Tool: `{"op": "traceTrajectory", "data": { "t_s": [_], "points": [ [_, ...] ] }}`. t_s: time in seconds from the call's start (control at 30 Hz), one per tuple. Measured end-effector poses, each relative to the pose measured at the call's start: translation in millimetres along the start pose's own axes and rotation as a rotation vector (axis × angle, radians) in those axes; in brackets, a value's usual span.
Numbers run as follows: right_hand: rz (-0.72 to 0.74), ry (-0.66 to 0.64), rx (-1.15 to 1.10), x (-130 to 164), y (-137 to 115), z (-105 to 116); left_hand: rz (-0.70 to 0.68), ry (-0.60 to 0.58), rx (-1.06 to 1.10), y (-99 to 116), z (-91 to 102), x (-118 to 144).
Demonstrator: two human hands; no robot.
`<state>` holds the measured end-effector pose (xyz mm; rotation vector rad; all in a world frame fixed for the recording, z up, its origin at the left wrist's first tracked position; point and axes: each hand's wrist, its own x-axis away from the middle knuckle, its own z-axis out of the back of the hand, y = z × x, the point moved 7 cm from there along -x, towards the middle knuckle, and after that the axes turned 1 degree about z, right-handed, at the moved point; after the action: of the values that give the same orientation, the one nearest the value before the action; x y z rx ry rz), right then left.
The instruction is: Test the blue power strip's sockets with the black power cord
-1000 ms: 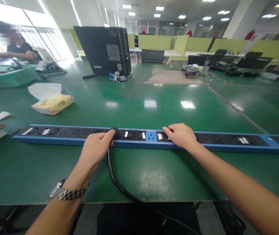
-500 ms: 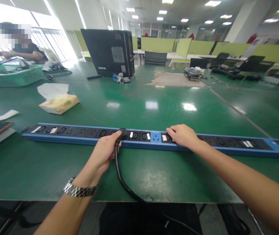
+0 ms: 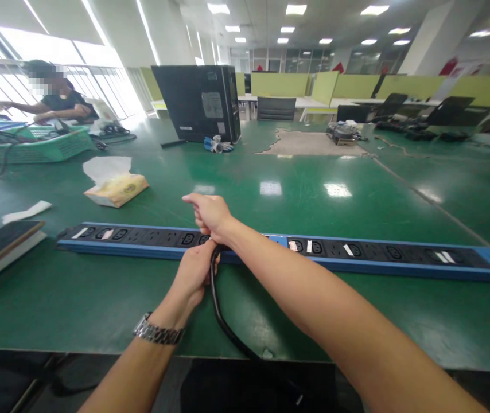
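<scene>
1. In the head view, we see our left hand closed around the upper part of a black cable; the cable's top end is hidden from us by the right hand.
2. That right hand lies just beyond the left one, over the power strip, fingers bent; we cannot tell whether it grips anything.
3. The strip lies lengthwise on the green table, running beneath our right hand and out to both sides of it.
4. From our left hand, the cable curves down toward us over the table edge; a watch circles that wrist.
5. Left of our hands lie a book, a paper strip and a tissue pack.
6. Well beyond our hands stands a computer, with gloves beside its base.
7. Far to our hands' left, a person sits behind a green basket.
</scene>
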<state>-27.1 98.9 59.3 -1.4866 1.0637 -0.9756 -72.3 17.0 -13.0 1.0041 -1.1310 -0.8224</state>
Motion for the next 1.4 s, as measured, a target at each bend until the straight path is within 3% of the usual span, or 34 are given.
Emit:
{"op": "traceTrajectory", "data": {
  "t_s": [0.2, 0.37, 0.43, 0.5, 0.6, 0.7, 0.8, 0.93, 1.0, 1.07, 1.17, 1.23, 1.3, 1.4],
  "points": [
    [-0.05, -0.012, -0.238, 7, 14, 13, -0.021, -0.021, 0.026, -5, -6.0, 1],
    [-0.027, 0.001, -0.108, 6, 14, 4, -0.004, -0.045, -0.011, -4, -6.1, 2],
    [-0.014, 0.006, -0.056, 5, 14, 10, 0.021, -0.058, -0.049, -3, -4.8, 3],
    [0.08, 0.056, 0.14, 9, 7, 32, 0.026, -0.063, -0.078, 1, -3.2, 4],
    [0.279, 0.113, 0.839, 32, -7, 80, 0.004, -0.083, -0.103, 7, -2.2, 4],
    [0.237, 0.058, 1.341, 69, 1, 135, -0.02, -0.12, -0.126, 11, -2.3, 3],
    [0.153, 0.066, 1.59, 104, 13, 181, 0.019, -0.164, -0.08, 4, -3.9, 2],
    [0.067, 0.081, 1.681, 124, 27, 201, 0.118, -0.184, 0.128, -7, -10.5, 7],
    [0.071, 0.099, 1.7, 125, 27, 199, 0.094, -0.166, 0.272, 12, -13.6, 16],
    [0.078, 0.108, 1.707, 124, 24, 195, -0.072, -0.14, 0.435, 59, -11.6, 29],
    [0.067, 0.113, 1.701, 124, 20, 193, -0.517, -0.083, 0.582, 150, 8.0, 56],
    [0.063, 0.123, 1.693, 124, 20, 195, -0.544, -0.083, 0.517, 173, 14.4, 61],
    [0.064, 0.126, 1.664, 124, 21, 198, -0.42, -0.106, 0.371, 158, 11.1, 52],
    [0.16, 0.142, 1.488, 124, 19, 200, -0.168, -0.237, 0.179, 98, -14.9, 36]
  ]
}}
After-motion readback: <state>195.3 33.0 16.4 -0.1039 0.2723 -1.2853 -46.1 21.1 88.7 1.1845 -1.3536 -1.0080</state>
